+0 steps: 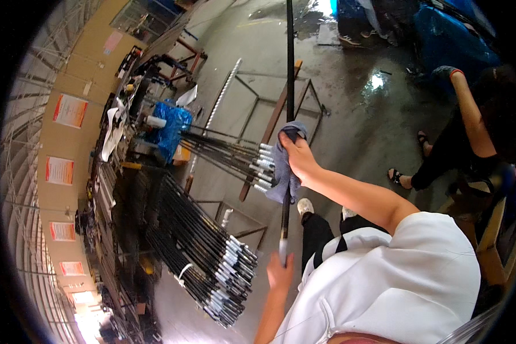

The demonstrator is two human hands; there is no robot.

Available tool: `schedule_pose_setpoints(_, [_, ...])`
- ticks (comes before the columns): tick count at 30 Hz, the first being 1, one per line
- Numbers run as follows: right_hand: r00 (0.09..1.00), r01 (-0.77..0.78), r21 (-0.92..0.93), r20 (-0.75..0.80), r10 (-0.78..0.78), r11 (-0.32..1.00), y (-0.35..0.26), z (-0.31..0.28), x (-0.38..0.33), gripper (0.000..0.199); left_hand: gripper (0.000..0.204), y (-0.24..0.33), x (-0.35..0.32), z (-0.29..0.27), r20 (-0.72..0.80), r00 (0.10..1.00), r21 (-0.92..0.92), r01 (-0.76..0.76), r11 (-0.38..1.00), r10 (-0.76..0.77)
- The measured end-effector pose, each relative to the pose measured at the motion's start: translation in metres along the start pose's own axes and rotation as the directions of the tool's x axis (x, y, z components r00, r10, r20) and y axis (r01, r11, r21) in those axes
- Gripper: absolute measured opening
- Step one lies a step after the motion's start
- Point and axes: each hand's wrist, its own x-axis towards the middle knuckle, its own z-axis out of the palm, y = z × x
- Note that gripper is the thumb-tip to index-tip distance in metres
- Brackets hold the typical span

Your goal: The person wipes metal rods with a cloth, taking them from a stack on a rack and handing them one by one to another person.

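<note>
A long black rod (290,69) runs nearly top to bottom through the middle of the picture, with a pale, whitish section at its near end. My left hand (280,273) is closed round that near end. Farther up, my right hand (299,153) presses a grey-blue cloth (281,172) round the rod, its fingers partly hidden by the cloth. Just left of the cloth, several thin dark rods with white ends (261,166) rest across a metal frame (257,98). A larger bundle of black rods with white ends (195,241) lies to the lower left, part of it bound with a white tie.
A co-worker (476,126) in dark clothes is at the right, one gloved hand near blue plastic sheeting (450,37). Cardboard (490,246) stands below. Blue plastic (172,129) and a cluttered bench (117,132) are at left. The concrete floor (350,114) has wet-looking patches.
</note>
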Motion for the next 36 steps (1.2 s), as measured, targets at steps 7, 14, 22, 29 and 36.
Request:
schedule_pose_setpoints(7, [0.979,0.16,-0.153,-0.104,-0.177,0.975,-0.109,0.003,0.064,0.047,0.038,-0.145,-0.119,0.024,0.009,0.936,0.094,0.35,0.932,-0.352])
schedule_pose_setpoints(14, [0.92,0.39,-0.055,0.068,-0.386,0.919,-0.237,0.011,0.098,0.032,0.042,-0.244,-0.239,0.045,0.274,0.828,0.065,0.492,0.868,-0.49])
schedule_pose_setpoints(22, [0.928,0.153,0.296,0.284,-0.24,0.943,-0.174,0.014,0.062,0.039,0.044,-0.265,-0.253,0.063,0.367,0.767,0.048,0.549,0.834,-0.526])
schedule_pose_setpoints(29, [0.987,0.158,-0.057,0.005,-0.158,0.986,-0.156,0.03,0.044,0.037,0.041,-0.25,-0.27,0.05,0.288,0.846,-0.002,0.469,0.883,-0.449])
schedule_pose_setpoints(36, [0.751,-0.076,0.101,0.66,-0.01,0.992,-0.164,0.042,0.049,0.036,0.041,-0.128,-0.162,0.015,0.338,0.79,-0.121,0.575,0.809,-0.511])
